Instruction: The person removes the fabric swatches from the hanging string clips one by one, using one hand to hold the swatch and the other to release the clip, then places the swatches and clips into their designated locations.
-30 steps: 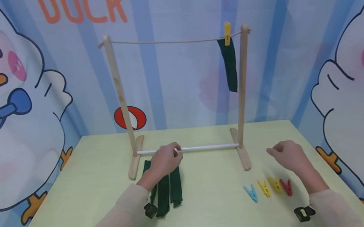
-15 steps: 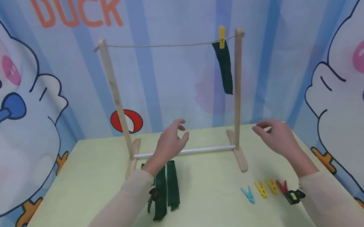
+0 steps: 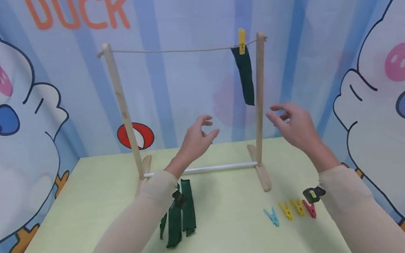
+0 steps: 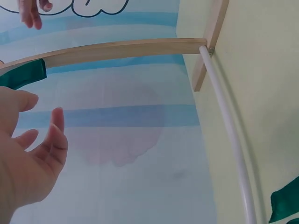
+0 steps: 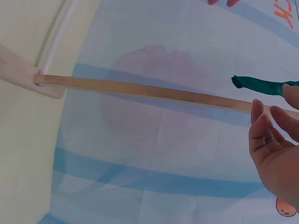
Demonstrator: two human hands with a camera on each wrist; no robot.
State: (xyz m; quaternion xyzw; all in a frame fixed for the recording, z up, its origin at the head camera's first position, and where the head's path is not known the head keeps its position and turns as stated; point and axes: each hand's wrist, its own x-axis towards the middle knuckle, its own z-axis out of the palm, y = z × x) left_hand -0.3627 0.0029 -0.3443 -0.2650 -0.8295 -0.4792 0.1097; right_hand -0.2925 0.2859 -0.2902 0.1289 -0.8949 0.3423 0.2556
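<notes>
My left hand hovers in front of the rack's white crossbar, fingers loosely bent and holding nothing. My right hand is raised just right of the rack's right wooden post, also with nothing between thumb and fingers. A yellow clothespin clips a dark green cloth strip to the string, close to that post. In the left wrist view, the lower end of the strip shows above my thumb. Several green strips lie on the table, partly hidden by my left forearm.
To the right on the pale table lie a blue clothespin, two yellow clothespins and a red clothespin. The rack's left post rises behind my left arm. A duck-print curtain stands behind.
My left hand has lifted off the strips on the table and moved up, its fingers spreading. My right hand has risen leftward from beyond the clothespins toward the right post.
</notes>
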